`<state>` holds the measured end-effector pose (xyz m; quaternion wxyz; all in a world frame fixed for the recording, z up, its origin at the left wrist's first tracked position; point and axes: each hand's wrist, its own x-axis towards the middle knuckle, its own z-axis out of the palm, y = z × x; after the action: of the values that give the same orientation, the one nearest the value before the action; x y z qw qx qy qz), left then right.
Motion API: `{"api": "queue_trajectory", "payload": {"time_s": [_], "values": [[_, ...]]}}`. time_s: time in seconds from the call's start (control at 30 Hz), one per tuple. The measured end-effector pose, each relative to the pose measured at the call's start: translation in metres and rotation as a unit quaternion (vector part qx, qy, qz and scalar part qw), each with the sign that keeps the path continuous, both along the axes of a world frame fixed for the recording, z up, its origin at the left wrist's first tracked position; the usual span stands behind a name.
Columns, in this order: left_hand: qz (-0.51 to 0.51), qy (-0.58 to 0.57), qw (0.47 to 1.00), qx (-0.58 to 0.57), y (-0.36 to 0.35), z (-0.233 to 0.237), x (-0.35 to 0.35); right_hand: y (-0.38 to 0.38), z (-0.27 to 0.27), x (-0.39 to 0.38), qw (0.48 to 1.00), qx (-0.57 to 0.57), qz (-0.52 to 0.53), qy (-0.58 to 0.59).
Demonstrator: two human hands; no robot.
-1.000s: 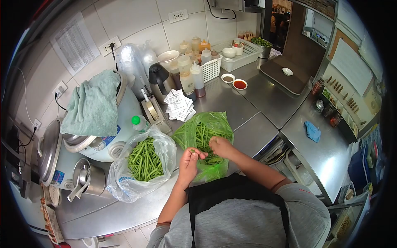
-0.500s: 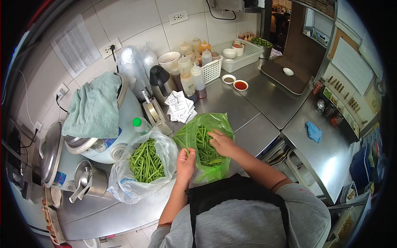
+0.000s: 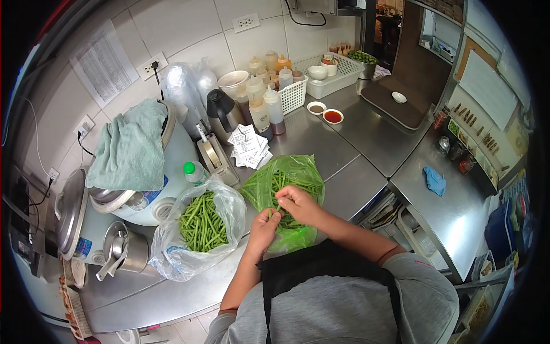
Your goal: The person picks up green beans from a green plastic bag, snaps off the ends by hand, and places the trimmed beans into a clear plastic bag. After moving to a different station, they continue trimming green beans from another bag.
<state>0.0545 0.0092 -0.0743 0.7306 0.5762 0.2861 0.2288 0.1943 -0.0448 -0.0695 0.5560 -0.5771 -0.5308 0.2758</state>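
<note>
My left hand is closed in a pinch on a green bean, at the near edge of a green plastic bag. Just above and to the right, my right hand has its fingertips pinched together over the same bag; what they hold is too small to make out. Long green beans fill the open green bag, partly hidden by my hands. To the left, a clear plastic bag stands open, with a heap of shorter green bean pieces in it.
Behind the bags are a green-capped bottle, a tape dispenser, paper slips and squeeze bottles. Large lidded containers and a metal pot stand left. Two sauce bowls sit farther back, a blue cloth right.
My right hand has moved left and down from the beans toward my left hand, its fingers going from spread to pinched. My left hand has shifted slightly right.
</note>
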Motion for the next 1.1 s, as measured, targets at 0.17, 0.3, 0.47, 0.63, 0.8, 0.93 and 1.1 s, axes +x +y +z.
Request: {"api": "queue_trajectory", "payload": {"time_s": [0.17, 0.3, 0.47, 0.63, 0.8, 0.93, 1.1], "values": [[0.018, 0.003, 1.0, 0.001, 0.002, 0.001, -0.001, -0.008, 0.01, 0.009, 0.998, -0.048, -0.034, -0.003], [0.014, 0.014, 1.0, -0.001, 0.006, -0.002, -0.003, -0.008, -0.005, 0.015, 0.997, -0.02, -0.048, -0.062], [0.016, 0.033, 0.999, 0.041, 0.006, 0.0, -0.004, -0.019, 0.022, 0.009, 0.985, -0.056, -0.064, -0.152], [0.01, 0.067, 0.995, 0.07, 0.008, 0.001, -0.005, -0.014, 0.006, 0.017, 0.95, 0.043, -0.057, -0.304], [0.011, 0.054, 0.996, 0.07, 0.008, 0.0, -0.007, -0.016, -0.004, 0.015, 0.933, -0.053, -0.022, -0.354], [0.011, 0.026, 0.997, 0.066, 0.008, -0.001, -0.007, -0.016, -0.004, 0.014, 0.962, 0.005, 0.026, -0.271], [-0.025, 0.008, 0.999, 0.035, 0.004, -0.002, -0.005, -0.017, 0.015, 0.008, 0.997, 0.016, 0.057, -0.053]]}}
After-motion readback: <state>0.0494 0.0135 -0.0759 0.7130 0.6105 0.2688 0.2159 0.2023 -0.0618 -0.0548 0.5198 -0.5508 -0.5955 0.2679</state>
